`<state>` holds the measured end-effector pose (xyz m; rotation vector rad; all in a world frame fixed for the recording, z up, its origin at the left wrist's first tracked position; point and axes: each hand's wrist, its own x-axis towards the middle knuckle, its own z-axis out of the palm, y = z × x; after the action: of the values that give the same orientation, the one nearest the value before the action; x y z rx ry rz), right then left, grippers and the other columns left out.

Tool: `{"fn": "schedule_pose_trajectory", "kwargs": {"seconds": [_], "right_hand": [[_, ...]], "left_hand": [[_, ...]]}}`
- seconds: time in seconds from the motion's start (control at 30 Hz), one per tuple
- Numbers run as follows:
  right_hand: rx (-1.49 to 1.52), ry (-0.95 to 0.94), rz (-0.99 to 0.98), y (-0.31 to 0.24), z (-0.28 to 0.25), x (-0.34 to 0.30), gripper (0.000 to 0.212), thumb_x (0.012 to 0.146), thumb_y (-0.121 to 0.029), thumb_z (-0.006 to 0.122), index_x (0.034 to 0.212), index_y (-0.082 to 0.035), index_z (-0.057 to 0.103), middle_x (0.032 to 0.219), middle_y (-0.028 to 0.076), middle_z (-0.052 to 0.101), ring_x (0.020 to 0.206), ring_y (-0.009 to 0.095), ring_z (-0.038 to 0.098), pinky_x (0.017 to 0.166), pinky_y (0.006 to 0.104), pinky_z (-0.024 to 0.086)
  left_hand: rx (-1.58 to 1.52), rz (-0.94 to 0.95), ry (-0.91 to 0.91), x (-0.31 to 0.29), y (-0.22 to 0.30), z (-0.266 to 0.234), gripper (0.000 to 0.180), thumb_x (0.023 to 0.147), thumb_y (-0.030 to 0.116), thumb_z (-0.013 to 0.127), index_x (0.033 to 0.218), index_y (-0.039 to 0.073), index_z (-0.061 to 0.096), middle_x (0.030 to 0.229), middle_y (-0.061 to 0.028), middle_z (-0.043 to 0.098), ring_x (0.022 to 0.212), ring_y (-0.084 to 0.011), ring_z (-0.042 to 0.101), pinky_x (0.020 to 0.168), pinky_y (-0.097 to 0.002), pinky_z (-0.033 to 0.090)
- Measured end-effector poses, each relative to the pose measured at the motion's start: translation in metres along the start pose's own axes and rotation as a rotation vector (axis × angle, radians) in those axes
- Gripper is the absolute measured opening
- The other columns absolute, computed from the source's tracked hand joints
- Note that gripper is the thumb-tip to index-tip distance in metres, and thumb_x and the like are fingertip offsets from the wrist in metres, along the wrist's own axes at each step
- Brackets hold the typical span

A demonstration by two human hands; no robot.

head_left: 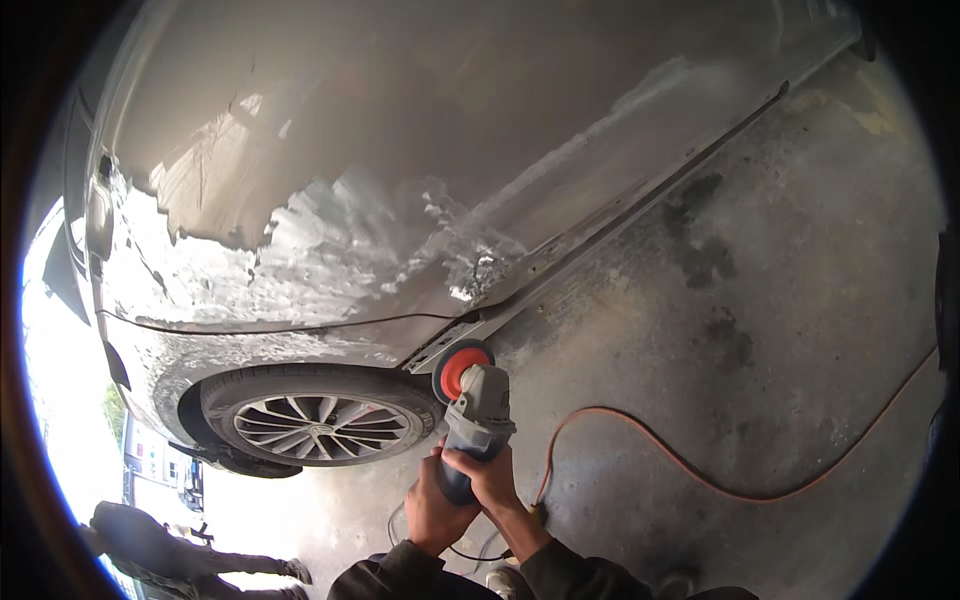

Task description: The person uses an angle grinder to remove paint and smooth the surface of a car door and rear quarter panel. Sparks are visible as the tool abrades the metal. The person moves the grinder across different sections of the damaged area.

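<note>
1) Grinder [486, 398] with red-and-black disc [456, 371], held upright-tilted before lower edge of car [400, 130], just beside tyre [318, 381]; touching or apart, not possible to tell
2) Left hand [438, 510] and right hand [490, 484] both around dark handle [460, 487], fingers curled and pressed on it, not spread; some fingertips hidden, so cannot tell their exact hold
3) Above, pale rough patches [330, 235] on bodywork; below, silver spoked wheel [325, 430]
4) Orange cable [660, 455] looped across concrete floor [800, 300]; another person [145, 545] at lower left
5) Possible trouble, in judgement: scuffed rubber from sideways kick of disc; stumble or sudden pull from cable near feet
</note>
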<state>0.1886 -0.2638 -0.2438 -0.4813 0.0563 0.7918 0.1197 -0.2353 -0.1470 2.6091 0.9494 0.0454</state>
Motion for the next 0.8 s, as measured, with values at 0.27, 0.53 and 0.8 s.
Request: {"fn": "schedule_pose_trajectory", "kwargs": {"seconds": [0.27, 0.53, 0.8], "right_hand": [[0.077, -0.005, -0.041, -0.006, 0.029, 0.017, 0.028, 0.08, -0.013, 0.084, 0.102, 0.002, 0.074, 0.096, 0.009, 0.076, 0.087, 0.016, 0.072, 0.082, 0.0324, 0.056], [0.095, 0.022, -0.05, -0.004, 0.029, 0.034, 0.029, 0.079, -0.016, 0.085, 0.099, 0.002, 0.075, 0.093, 0.009, 0.075, 0.083, 0.015, 0.071, 0.079, 0.0316, 0.056], [0.086, 0.041, -0.061, -0.016, 0.027, 0.046, 0.024, 0.079, -0.011, 0.082, 0.097, 0.002, 0.073, 0.092, 0.008, 0.074, 0.082, 0.015, 0.071, 0.078, 0.0323, 0.056]], "left_hand": [[0.041, 0.058, 0.073, 0.021, 0.008, -0.019, 0.087, 0.068, 0.033, 0.091, 0.135, 0.001, 0.046, 0.107, -0.0244, 0.072, 0.099, -0.0412, 0.071, 0.08, -0.0458, 0.058], [0.136, -0.005, 0.026, 0.038, 0.004, -0.022, 0.082, 0.065, 0.039, 0.09, 0.126, 0.004, 0.049, 0.1, -0.025, 0.072, 0.095, -0.0437, 0.071, 0.078, -0.0486, 0.057], [0.143, 0.01, 0.027, 0.052, 0.009, -0.015, 0.087, 0.064, 0.037, 0.089, 0.132, 0.002, 0.047, 0.101, -0.0249, 0.072, 0.095, -0.0449, 0.07, 0.08, -0.0492, 0.057]]}}
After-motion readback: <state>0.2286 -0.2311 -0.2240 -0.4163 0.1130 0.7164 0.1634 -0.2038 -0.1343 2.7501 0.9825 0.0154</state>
